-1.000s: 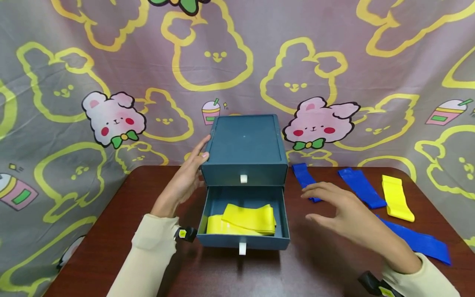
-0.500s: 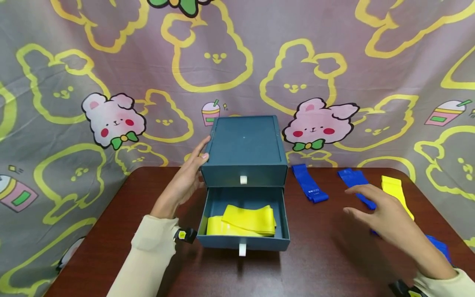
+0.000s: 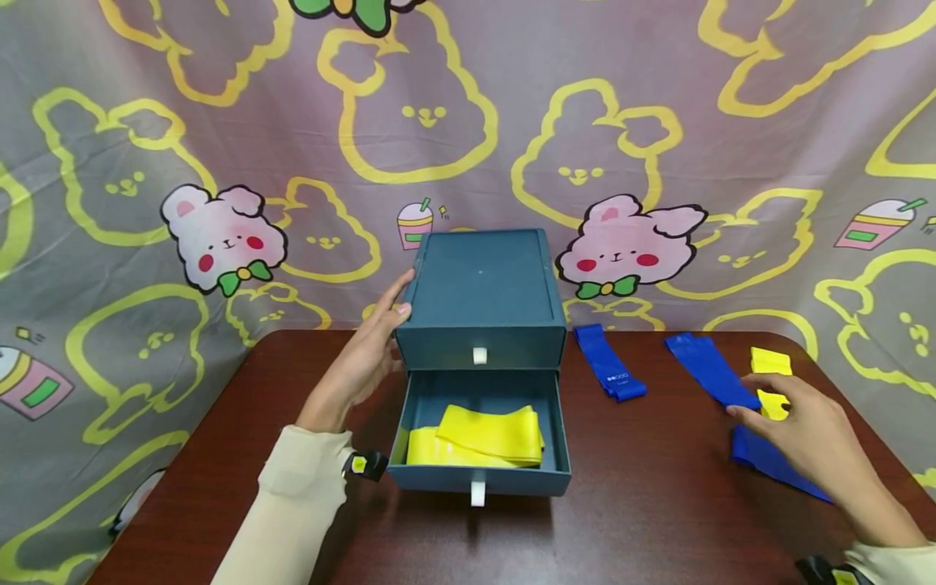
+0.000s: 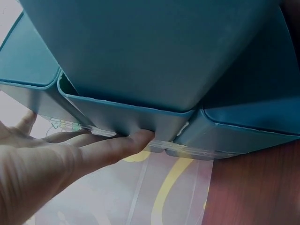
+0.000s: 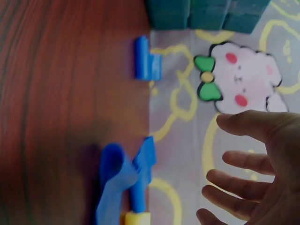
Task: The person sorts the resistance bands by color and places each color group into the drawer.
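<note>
My left hand (image 3: 360,361) rests against the left side of a blue-grey two-drawer box (image 3: 483,276). In the left wrist view its straight thumb touches the wall. The lower drawer (image 3: 478,477) is pulled out and holds yellow resistance bands (image 3: 497,432). At the right, my right hand (image 3: 815,426) hovers with thumb and fingers spread, nothing between them. Its fingertips are nearest a blue resistance band (image 3: 709,370) and a yellow resistance band (image 3: 771,361), which the hand partly hides. Another blue band (image 3: 775,463) lies below the hand, partly covered.
One more blue band (image 3: 610,366) lies just right of the box. The brown table (image 3: 621,520) meets a patterned curtain (image 3: 468,106) at its far edge. The upper drawer (image 3: 439,348) is closed.
My right hand has moved right, away from the drawer and over to the bands on the right. The left hand and the box have stayed in place.
</note>
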`<action>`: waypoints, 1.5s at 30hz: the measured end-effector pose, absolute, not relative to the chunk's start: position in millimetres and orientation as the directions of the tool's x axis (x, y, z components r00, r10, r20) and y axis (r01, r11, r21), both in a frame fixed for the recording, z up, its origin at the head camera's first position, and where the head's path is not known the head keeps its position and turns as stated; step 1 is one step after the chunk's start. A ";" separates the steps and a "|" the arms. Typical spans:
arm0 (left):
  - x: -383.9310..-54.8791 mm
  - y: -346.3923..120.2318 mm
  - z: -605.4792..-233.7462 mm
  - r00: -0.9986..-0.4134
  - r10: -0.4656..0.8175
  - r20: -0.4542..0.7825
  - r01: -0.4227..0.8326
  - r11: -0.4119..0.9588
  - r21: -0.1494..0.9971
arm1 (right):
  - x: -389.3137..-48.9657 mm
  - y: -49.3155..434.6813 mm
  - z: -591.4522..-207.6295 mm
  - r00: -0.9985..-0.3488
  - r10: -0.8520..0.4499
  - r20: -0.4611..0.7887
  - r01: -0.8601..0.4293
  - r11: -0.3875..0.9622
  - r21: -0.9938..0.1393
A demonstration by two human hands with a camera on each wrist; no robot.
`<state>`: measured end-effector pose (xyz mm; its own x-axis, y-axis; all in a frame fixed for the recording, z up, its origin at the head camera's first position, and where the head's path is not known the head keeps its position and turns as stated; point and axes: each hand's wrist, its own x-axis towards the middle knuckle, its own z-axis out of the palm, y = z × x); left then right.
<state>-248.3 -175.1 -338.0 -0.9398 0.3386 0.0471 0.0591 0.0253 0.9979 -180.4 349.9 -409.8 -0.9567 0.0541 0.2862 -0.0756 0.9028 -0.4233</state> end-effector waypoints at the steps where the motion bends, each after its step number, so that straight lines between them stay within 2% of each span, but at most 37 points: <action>1: -248.4 -175.3 -338.4 -0.940 0.338 0.047 0.060 0.027 0.998 | -181.3 353.7 -411.6 -0.959 0.068 0.276 -0.058 0.903 -0.425; 7: -248.8 -175.4 -339.2 -0.941 0.336 0.047 0.059 0.024 0.998 | -187.7 376.3 -422.8 -0.966 0.138 0.220 0.032 0.905 -0.425; 14: -248.6 -176.3 -339.2 -0.939 0.340 0.048 0.060 0.025 0.998 | -193.9 392.9 -433.6 -0.958 0.178 0.224 0.072 0.908 -0.412; 21: -249.2 -176.0 -339.0 -0.939 0.341 0.048 0.061 0.027 0.998 | -199.1 404.6 -441.8 -0.963 0.243 0.115 0.180 0.901 -0.396; 30: -249.2 -175.0 -339.2 -0.942 0.332 0.052 0.069 0.039 0.997 | -207.6 405.7 -446.3 -0.949 0.314 0.033 0.284 0.895 -0.344; 39: -248.8 -174.6 -337.8 -0.941 0.335 0.050 0.061 0.023 0.998 | -208.6 404.0 -446.6 -0.948 0.316 0.043 0.283 0.896 -0.341; 45: -249.0 -175.6 -338.8 -0.939 0.339 0.049 0.060 0.020 0.998 | -205.0 404.3 -447.7 -0.949 0.307 0.069 0.259 0.887 -0.383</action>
